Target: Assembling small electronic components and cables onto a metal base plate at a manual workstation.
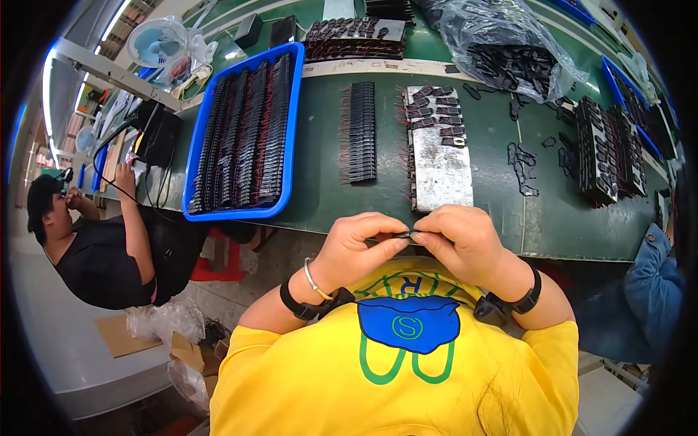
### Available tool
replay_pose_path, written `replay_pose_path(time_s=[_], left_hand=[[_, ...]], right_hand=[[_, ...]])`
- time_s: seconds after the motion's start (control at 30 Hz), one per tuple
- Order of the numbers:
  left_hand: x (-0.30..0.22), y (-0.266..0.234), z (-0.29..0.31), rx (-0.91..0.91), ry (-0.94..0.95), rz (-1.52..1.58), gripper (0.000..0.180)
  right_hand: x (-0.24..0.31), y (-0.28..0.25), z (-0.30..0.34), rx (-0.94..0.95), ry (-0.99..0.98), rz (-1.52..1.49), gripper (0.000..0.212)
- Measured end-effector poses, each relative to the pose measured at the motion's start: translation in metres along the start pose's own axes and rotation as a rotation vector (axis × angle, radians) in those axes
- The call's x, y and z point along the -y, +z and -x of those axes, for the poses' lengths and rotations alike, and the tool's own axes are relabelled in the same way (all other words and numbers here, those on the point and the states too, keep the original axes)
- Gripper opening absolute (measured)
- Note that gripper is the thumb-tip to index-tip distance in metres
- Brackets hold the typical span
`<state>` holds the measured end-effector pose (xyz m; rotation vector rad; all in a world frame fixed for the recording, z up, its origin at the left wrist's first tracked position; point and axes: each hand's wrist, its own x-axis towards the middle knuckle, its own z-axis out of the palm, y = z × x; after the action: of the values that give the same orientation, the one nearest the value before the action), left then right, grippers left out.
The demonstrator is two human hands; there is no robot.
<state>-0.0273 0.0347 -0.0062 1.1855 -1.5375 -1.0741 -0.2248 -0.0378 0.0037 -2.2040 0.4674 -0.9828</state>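
Close to my chest, at the table's near edge, both hands meet over a small black part (402,235). My left hand (354,251) pinches its left end between thumb and finger. The fingertips of my right hand (465,236) close on the other end; they cover most of it, so its exact kind does not show. Just beyond my hands lies a pale metal plate (442,171), with several black pieces with red wires (434,109) across its far half. Left of the plate stands a tight row of similar black pieces (362,132) with thin red wires.
A blue tray (291,138) packed with rows of black pieces is at the left. A clear plastic bag (465,33) of black parts lies at the far right, with loose black parts (521,167) and loaded plates (598,152) nearer. Co-workers sit on both sides.
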Motion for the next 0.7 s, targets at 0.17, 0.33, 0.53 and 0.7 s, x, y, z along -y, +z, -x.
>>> replay_pose_path(time_s=[0.17, 0.33, 0.53, 0.7], left_hand=[[0.000, -0.005, -0.002, -0.095, 0.225, -0.253, 0.022], [0.001, -0.018, -0.006, -0.054, 0.355, -0.427, 0.027], [0.009, -0.037, -0.014, -0.047, 0.299, -0.577, 0.021], [0.030, -0.051, -0.022, -0.198, 0.294, -0.779, 0.016]], right_hand=[[-0.005, 0.010, -0.001, -0.083, -0.128, 0.056, 0.018], [-0.007, 0.016, -0.004, -0.079, -0.150, 0.086, 0.019], [-0.009, 0.009, -0.010, -0.058, -0.083, 0.100, 0.019], [-0.016, -0.017, -0.011, -0.069, -0.070, 0.195, 0.016]])
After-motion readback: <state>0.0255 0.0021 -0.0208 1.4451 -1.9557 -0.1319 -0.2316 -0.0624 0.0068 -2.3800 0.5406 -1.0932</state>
